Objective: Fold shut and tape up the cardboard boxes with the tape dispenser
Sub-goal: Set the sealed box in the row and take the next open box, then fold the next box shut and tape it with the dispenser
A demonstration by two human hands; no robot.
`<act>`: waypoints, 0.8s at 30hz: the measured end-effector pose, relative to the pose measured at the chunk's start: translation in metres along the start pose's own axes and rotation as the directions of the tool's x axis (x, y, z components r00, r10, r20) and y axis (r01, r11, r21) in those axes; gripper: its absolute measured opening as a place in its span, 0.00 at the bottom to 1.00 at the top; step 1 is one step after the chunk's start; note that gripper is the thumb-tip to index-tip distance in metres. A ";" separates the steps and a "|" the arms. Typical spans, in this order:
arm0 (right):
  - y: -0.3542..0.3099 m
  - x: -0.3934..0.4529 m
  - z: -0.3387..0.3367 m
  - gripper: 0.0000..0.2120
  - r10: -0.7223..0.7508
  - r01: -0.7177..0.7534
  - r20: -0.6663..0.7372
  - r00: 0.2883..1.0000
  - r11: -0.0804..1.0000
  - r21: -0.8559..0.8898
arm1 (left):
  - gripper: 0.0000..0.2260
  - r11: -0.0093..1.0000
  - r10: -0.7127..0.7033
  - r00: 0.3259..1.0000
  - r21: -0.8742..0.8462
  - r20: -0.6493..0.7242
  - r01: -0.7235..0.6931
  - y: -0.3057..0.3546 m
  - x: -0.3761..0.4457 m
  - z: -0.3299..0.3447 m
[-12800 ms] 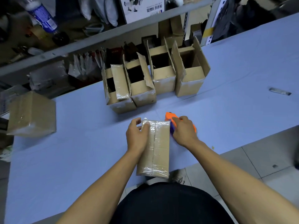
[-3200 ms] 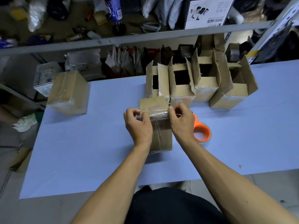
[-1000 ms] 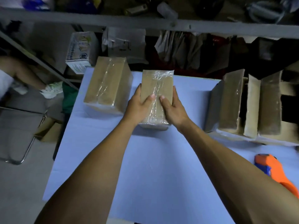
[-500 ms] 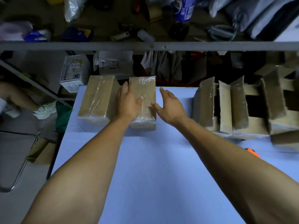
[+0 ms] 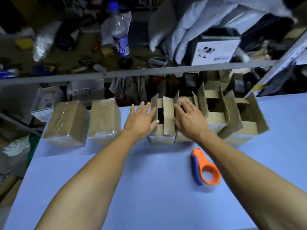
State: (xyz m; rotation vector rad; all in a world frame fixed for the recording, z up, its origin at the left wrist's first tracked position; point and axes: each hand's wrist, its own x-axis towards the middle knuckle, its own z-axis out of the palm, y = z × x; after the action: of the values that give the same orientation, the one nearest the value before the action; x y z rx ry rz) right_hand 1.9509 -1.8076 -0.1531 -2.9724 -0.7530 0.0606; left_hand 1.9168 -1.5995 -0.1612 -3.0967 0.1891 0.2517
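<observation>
Two taped cardboard boxes stand side by side at the table's far left, a wider one and a narrower one. To their right runs a row of open boxes with flaps up. My left hand is spread flat at the left side of the nearest open box. My right hand reaches with straight fingers at that box's right side, over the neighbouring open box. A further open box ends the row. The orange and blue tape dispenser lies on the table under my right forearm.
The light blue table drops off at its left edge to the floor. A grey shelf rail runs behind the boxes, with a plastic bottle, bags and a white printed carton on the shelf.
Both hands left the freshly taped narrow box beside the wider one and moved right to the nearest open box. The view swung right, bringing the dispenser fully into sight.
</observation>
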 end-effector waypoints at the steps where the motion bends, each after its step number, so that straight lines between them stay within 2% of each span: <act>1: 0.004 -0.003 0.002 0.31 -0.002 0.002 0.018 1.000 1.000 0.013 | 0.28 1.000 -0.012 1.000 -0.024 0.021 0.012 0.012 0.003 0.003; 4: 0.008 -0.014 0.012 0.27 -0.021 0.018 0.039 0.999 0.997 0.075 | 0.28 0.983 -0.060 0.992 -0.166 0.107 0.078 0.043 0.007 0.021; 11: 0.001 -0.033 0.030 0.24 -0.122 0.119 0.005 0.993 0.976 0.180 | 0.25 0.845 -0.273 0.957 -0.450 0.103 0.289 0.066 -0.019 0.023; 13: -0.003 -0.038 0.033 0.23 -0.137 0.146 -0.055 0.989 0.964 0.224 | 0.23 0.848 -0.229 0.968 -0.466 0.106 0.251 0.059 -0.040 0.023; 15: -0.007 -0.045 0.035 0.23 -0.131 0.151 -0.095 0.987 0.954 0.259 | 0.27 0.861 -0.183 0.979 -0.468 0.084 0.201 0.047 -0.066 0.031; 17: -0.012 -0.053 0.041 0.25 -0.161 0.183 -0.107 0.981 0.955 0.234 | 0.35 0.868 -0.132 0.991 -0.481 0.023 0.127 0.032 -0.094 0.046; 19: -0.016 -0.062 0.048 0.32 -0.212 0.225 -0.080 0.974 0.950 0.218 | 0.37 0.849 -0.117 0.991 -0.524 -0.059 0.069 0.020 -0.120 0.059; 21: -0.022 -0.070 0.054 0.39 -0.216 0.197 0.021 0.976 0.922 0.333 | 0.33 0.828 -0.148 0.982 -0.558 -0.118 0.057 0.011 -0.139 0.064; 24: -0.031 -0.076 0.062 0.46 -0.146 0.028 0.167 0.975 0.828 0.560 | 0.30 0.760 -0.195 0.978 -0.642 -0.075 0.102 0.010 -0.146 0.067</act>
State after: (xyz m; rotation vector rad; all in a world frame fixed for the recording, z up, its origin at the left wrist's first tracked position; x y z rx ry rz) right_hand 1.8657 -1.8129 -0.2107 -2.3892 -0.7349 0.4981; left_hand 1.7616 -1.5898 -0.2035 -3.7856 -0.1934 0.1069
